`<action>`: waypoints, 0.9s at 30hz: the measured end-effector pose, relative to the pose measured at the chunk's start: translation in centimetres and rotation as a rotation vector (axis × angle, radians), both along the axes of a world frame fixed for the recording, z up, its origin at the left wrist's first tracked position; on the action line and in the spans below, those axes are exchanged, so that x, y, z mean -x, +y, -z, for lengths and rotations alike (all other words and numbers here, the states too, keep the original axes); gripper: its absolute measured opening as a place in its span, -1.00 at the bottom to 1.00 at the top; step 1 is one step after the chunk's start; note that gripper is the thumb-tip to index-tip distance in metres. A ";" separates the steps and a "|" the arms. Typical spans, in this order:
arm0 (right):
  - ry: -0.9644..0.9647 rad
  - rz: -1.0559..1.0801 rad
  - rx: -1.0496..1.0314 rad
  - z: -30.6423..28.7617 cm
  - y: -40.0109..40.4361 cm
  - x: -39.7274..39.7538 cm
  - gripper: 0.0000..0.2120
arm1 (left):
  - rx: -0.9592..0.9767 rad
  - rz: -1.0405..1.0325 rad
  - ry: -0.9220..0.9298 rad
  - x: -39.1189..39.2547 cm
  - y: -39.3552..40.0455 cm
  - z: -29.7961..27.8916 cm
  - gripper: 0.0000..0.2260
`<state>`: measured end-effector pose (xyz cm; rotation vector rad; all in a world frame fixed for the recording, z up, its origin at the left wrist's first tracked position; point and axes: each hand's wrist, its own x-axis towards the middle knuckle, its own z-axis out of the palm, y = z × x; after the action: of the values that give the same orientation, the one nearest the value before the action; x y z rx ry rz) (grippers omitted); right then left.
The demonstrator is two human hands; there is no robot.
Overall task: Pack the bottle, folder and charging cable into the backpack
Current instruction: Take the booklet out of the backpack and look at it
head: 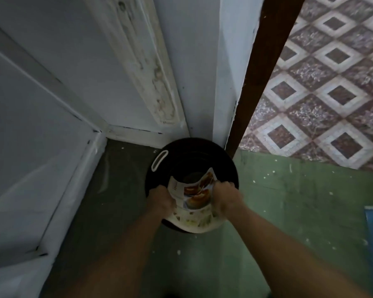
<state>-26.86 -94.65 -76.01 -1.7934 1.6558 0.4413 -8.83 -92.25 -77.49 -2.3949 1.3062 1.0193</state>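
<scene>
Hands meet low in the head view, the only one given: the left hand (160,202) grips the left edge of a printed sheet or booklet (194,195) with food pictures, and the right hand (223,197) is closed on its right edge, so the paper bows into a trough between them. It sits over a round black container (192,160) with a white loop handle (159,160), which stands on the floor (289,201) in the corner by a white door frame (226,72); a pale rim or bag edge (194,225) shows under the paper, nearest the camera. Whether the paper is the folder, and whether the dark container is the backpack, cannot be told from here; no bottle or charging cable is in sight. If this is the folder going in, the step looks early in the task. It goes best if both hands keep the curve gentle and even, aim the lower edge at the open middle instead of the rim, and let it slide down against one wall so room is left for the other things. Pinching harder would crease it, and letting go on one side would make it spring flat across the opening.
</scene>
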 end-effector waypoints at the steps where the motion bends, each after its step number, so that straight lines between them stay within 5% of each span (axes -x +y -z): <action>1: 0.034 -0.046 0.007 0.3 0.0 -0.1 -0.61 | 0.009 0.002 -0.008 0.0 0.0 0.2 -0.70; 6: 0.191 -0.274 0.173 0.2 0.4 0.3 -0.48 | 0.076 0.079 -0.060 0.6 0.8 -1.1 -0.77; 11: 0.048 -0.203 0.245 -3.1 1.0 1.7 -0.50 | 0.103 0.187 -0.156 1.9 1.9 -5.6 -0.79; 16: -0.067 -0.103 0.295 -11.3 1.3 4.1 -0.62 | 0.153 0.200 -0.185 4.6 2.1 -14.9 -0.71; 27: -0.205 -0.027 0.524 -39.6 0.6 8.1 -0.61 | 0.560 0.228 -0.100 11.7 1.0 -44.2 -0.58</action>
<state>-34.96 -94.01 -36.44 -2.1461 1.7029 -0.1861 -20.56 -91.27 -33.25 -2.5324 1.9764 0.5060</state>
